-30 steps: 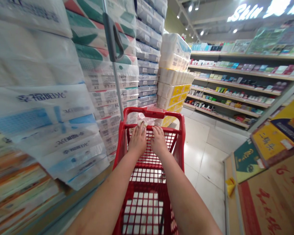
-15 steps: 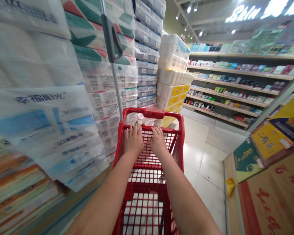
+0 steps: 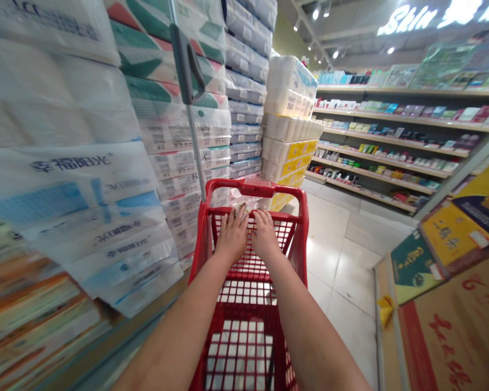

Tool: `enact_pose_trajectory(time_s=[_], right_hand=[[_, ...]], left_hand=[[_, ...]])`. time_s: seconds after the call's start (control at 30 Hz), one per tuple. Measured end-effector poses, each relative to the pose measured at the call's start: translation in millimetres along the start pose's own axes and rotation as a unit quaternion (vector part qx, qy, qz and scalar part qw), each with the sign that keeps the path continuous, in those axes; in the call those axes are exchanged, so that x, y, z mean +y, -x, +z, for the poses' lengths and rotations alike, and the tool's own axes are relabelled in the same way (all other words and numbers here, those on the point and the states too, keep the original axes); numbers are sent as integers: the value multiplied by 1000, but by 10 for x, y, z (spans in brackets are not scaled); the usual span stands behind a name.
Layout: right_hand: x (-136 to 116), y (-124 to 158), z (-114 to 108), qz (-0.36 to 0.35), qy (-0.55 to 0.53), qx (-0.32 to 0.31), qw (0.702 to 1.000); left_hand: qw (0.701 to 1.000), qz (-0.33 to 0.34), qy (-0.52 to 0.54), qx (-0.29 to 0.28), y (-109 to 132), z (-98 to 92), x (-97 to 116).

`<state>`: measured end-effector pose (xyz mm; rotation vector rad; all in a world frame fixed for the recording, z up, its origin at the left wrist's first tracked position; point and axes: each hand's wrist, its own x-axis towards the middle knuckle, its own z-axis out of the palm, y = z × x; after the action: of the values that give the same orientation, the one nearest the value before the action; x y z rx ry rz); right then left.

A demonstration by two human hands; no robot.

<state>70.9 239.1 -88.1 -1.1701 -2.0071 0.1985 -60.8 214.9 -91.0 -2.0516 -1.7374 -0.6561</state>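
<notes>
My left hand (image 3: 232, 234) reaches to the top edge of the mesh panel at the far end of a red shopping cart (image 3: 244, 312). Its fingers bend over that edge, and a small crumpled pale thing (image 3: 241, 207) shows at their tips; what it is I cannot make out. Close beside it, my right hand (image 3: 264, 235) has its fingers curled over the same edge. Clear plastic film (image 3: 250, 201) shows just beyond the fingers, below the red handle bar (image 3: 256, 189). White floor shows through the cart's mesh.
Stacked tissue packs (image 3: 93, 212) rise close on the left, with a grey handle on a metal pole (image 3: 185, 65) before them. White and yellow paper packs (image 3: 289, 146) stand ahead. Shelves of small boxes (image 3: 395, 117) line the back. Cartons (image 3: 452, 304) border the tiled aisle (image 3: 334, 255) on the right.
My left hand has slid right along the panel edge, nearer my right hand, and the pale thing at its fingertips has moved with it. My right hand is nearly unchanged.
</notes>
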Motion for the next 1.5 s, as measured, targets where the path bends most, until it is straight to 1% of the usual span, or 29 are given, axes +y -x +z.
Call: enact_pose_trajectory(time_s=[0.03, 0.13, 0.17, 0.2, 0.33, 0.37, 0.4, 0.5, 0.53, 0.57, 0.7, 0.73, 0.77, 0.87, 0.93, 0.97, 1.07, 1.1, 1.13, 1.27, 1.3, 1.33, 1.43, 1.47, 1.5], right_hand=[[1, 0, -2, 0, 0, -1, 1000], [5, 1, -1, 1, -1, -2, 1000], [6, 1, 1, 0, -1, -1, 1000], [8, 1, 5, 0, -1, 0, 1000], [19, 2, 17, -4, -6, 6, 1000], [22, 3, 18, -5, -8, 6, 1000], [23, 3, 19, -5, -9, 6, 1000], [21, 2, 18, -2, -8, 4, 1000], [18, 1, 18, -1, -7, 4, 1000], [16, 1, 19, 0, -6, 5, 1000], [20, -1, 25, -6, -14, 16, 1000], [23, -1, 27, -7, -16, 16, 1000], [26, -1, 28, -7, -16, 16, 1000], [25, -1, 28, -5, -9, 8, 1000], [17, -2, 26, -1, -4, 4, 1000], [15, -4, 25, 0, -3, 2, 1000], [19, -8, 27, -1, -3, 4, 1000], [24, -8, 29, -4, -4, 6, 1000], [29, -8, 32, -5, -5, 8, 1000], [29, -7, 35, -7, -4, 9, 1000], [22, -7, 33, -6, -2, 7, 1000], [15, -6, 29, -6, 0, 6, 1000], [-3, -7, 15, -2, 1, 7, 1000], [-4, -7, 12, -1, 0, 7, 1000], [-4, -8, 11, 0, 0, 6, 1000]], left_hand=[[1000, -4, 0, 2, -1, -5, 0], [998, -62, -9, 27, -6, -13, -15], [997, -71, -10, 31, -7, -11, -17], [997, -67, -9, 29, -9, -6, -15], [1000, 15, -3, 1, -14, 1, 8], [1000, 22, -6, 1, -16, -5, 7], [1000, 14, -11, 5, -18, -12, 1], [998, -49, -26, 28, -21, -22, -20], [997, -59, -26, 30, -20, -16, -21], [998, -56, -23, 28, -19, -7, -17], [1000, 29, 0, 1, -10, 29, 15], [999, 36, 0, -1, -10, 27, 14], [1000, 28, -2, 0, -10, 19, 9], [999, -38, -14, 16, -12, -12, -11], [998, -52, -12, 17, -11, -17, -4], [999, -39, -7, 13, -9, -13, 6], [1000, 27, 9, -7, -8, 6, 31], [999, 38, 10, -10, -9, 9, 27], [999, 34, 6, -10, -12, 8, 16], [998, -60, -16, 14, -22, -3, -49], [998, -67, -16, 15, -23, -2, -52], [998, -56, -12, 11, -22, 2, -47], [1000, 19, 5, -10, -18, 7, -17], [999, 30, 6, -11, -18, 3, -14], [1000, 24, 3, -7, -18, -5, -17]])
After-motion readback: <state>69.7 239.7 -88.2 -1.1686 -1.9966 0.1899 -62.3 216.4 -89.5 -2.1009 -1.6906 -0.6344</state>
